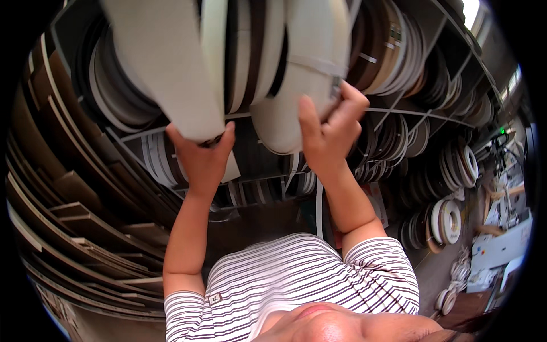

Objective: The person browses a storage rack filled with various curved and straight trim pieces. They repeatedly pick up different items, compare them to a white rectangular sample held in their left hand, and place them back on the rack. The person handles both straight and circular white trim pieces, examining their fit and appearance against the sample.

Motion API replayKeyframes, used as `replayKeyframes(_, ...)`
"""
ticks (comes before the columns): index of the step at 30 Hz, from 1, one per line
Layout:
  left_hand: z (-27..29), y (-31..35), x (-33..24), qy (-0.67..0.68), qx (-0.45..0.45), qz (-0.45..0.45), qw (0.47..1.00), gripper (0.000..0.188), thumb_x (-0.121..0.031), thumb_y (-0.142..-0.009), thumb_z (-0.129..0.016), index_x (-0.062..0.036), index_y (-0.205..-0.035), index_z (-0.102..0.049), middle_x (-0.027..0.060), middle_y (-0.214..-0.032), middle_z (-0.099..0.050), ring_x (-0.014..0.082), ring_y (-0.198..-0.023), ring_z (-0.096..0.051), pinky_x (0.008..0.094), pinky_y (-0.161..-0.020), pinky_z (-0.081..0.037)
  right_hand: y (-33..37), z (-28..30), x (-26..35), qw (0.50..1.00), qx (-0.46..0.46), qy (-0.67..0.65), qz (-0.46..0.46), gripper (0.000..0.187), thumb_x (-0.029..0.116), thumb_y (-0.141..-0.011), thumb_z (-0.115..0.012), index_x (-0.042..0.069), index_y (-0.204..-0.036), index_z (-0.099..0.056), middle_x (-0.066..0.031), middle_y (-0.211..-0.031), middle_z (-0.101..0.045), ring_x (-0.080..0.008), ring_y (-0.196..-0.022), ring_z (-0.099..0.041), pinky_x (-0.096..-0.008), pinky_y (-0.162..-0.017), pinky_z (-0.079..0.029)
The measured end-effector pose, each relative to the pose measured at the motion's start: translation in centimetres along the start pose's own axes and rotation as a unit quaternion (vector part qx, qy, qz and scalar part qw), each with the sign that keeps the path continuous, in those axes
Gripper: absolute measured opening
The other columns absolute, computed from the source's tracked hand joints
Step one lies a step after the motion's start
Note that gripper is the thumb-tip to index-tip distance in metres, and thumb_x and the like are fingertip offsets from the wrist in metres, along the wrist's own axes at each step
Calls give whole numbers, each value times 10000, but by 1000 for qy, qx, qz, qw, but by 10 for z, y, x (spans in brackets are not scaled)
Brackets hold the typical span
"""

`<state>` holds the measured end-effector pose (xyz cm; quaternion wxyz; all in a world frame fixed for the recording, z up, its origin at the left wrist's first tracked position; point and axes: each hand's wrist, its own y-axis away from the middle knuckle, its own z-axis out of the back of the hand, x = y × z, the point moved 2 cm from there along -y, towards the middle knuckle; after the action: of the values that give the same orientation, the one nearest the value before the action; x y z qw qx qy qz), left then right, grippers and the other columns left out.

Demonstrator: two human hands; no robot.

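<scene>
Already taken hold of at eleven o'clock: the lower end of a broad, smooth, cream-coloured roll, tilted and jutting before the grey metal rack, with the fingers and thumb of the left hand parted around its two sides. Also in grip at one o'clock: the right side of a tape-banded, cream-coloured second roll, pinched by the fingers and thumb of the right hand, though too blurred to tell how firmly. Not carried away from the rack, with brown-and-white coiled rolls left unhandled toward two o'clock.
</scene>
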<state>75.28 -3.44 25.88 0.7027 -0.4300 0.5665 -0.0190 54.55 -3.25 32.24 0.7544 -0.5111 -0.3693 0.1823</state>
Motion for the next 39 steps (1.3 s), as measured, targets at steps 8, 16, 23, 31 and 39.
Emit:
replayKeyframes(8, -30, -25, -15, -38, 38, -94, 994, 694, -235, -743, -869, -47, -1205, -387, 181, -1023, -657, 328, -918, -707, 436, -765, -556, 55, 10, -25, 994, -15, -105, 37, 560, 113, -836, -722, -39, -1220, -343, -165, -1025, -577, -171, -863, -591, -324, -743, -518)
replayKeyframes(16, -23, -25, -15, -27, 36, -26, 999, 682, -231, -745, -869, -48, -1205, -399, 190, -1068, -637, 321, -974, -678, 419, -822, -536, 48, 13, -17, 997, 11, -71, 6, 539, 109, -833, -717, -13, -1206, -349, -151, -936, -636, -181, -766, -646, -316, -694, -536)
replayKeyframes(23, -20, -22, -9, -26, 67, -32, 997, 666, -225, -750, -867, -51, -1197, -405, 188, -1046, -642, 325, -979, -675, 430, -820, -528, 48, 11, -13, 994, 7, -104, -27, 504, 90, -838, -702, -15, -1193, -360, -174, -808, -657, -244, -662, -698, -333, -623, -553)
replayKeyframes(31, -11, -15, -9, -35, 65, -56, 996, 669, -187, -729, -871, -45, -1178, -395, 181, -1025, -632, 319, -908, -672, 422, -774, -528, 46, 18, -8, 993, 19, -110, -45, 506, 112, -827, -702, -8, -1209, -394, -192, -828, -663, -326, -674, -696, -365, -642, -560)
replayKeyframes(39, 24, 23, 10, -36, 139, -92, 985, 683, -102, -704, -867, -33, -1184, -387, 139, -1041, -633, 228, -914, -685, 346, -728, -551, 50, 15, -27, 926, 147, -288, -194, 544, 99, -820, -674, -26, -1296, -442, -156, -952, -657, -194, -800, -626, -325, -757, -532)
